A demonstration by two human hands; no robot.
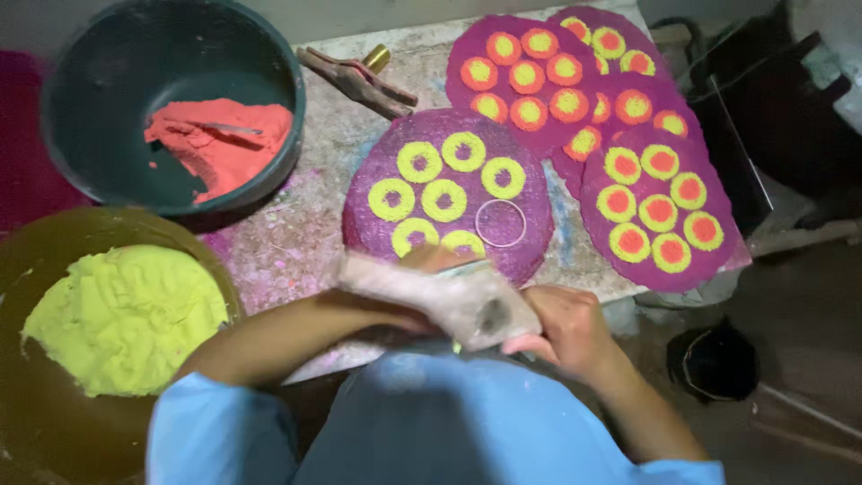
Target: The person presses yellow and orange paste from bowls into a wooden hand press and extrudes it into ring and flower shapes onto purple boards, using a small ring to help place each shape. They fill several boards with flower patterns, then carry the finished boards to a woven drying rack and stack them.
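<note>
While both hands meet low over the near edge of the work board (296, 242), I see them sharing one thing — a pale, dusty wrapped tool (449, 296), lying across between them. The left hand (422, 287) is mostly hidden behind it, so I cannot tell how its fingers close; the right hand (561, 328) is curled around the darker end, gripping it. It sits just beside the nearest purple disc (449, 193), probably so it can reach the yellow rings (444, 199) already laid there. A thin metal ring (500, 223) rests on the one bare spot of that disc, seemingly as a template. Finished discs with orange centres (660, 211) overlap farther off to the right, out of the way. The bowl of yellow-green powder (121, 319) stands near the left forearm, the bowl of orange-red powder (220, 144) behind it — colours within easy reach.
</note>
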